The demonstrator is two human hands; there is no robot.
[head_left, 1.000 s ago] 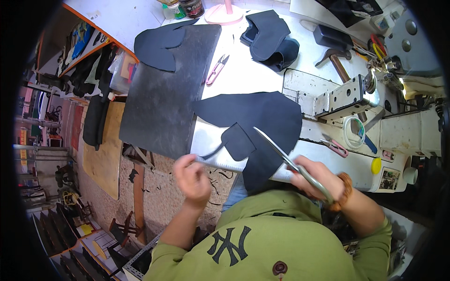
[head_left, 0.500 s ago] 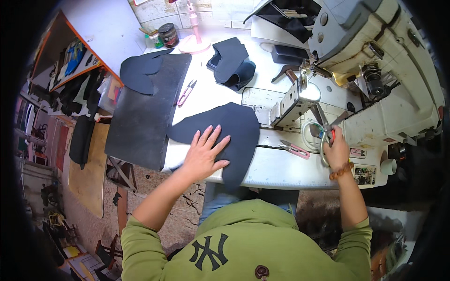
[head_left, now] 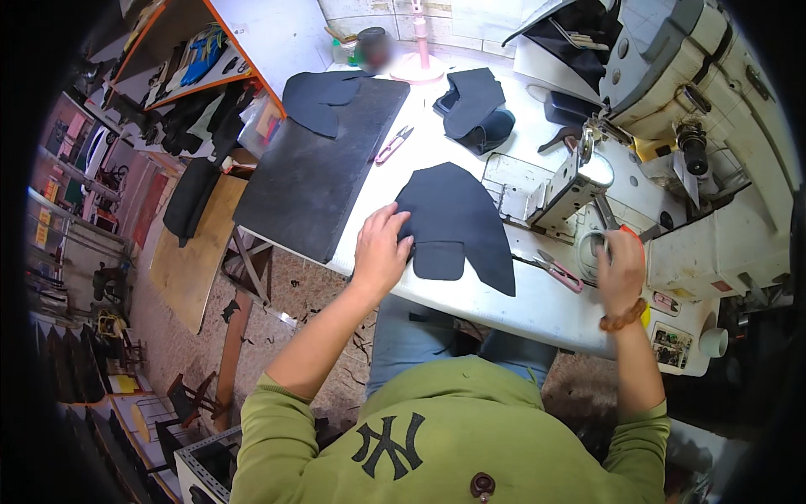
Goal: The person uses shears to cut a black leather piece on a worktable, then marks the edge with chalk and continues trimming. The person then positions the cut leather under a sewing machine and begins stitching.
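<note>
Right of the black mat (head_left: 319, 181) lay the black fabric panel (head_left: 457, 206); the left hand (head_left: 382, 252), loosely open, met its mat-side edge. Farther from the mat, the right hand (head_left: 621, 270) curled over scissors (head_left: 604, 212), grip unclear.

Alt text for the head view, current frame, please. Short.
A person's left hand is at the left edge of a dark cut piece on a white table, while the right hand is at scissors near a sewing machine. A black mat lies to the left.
</note>
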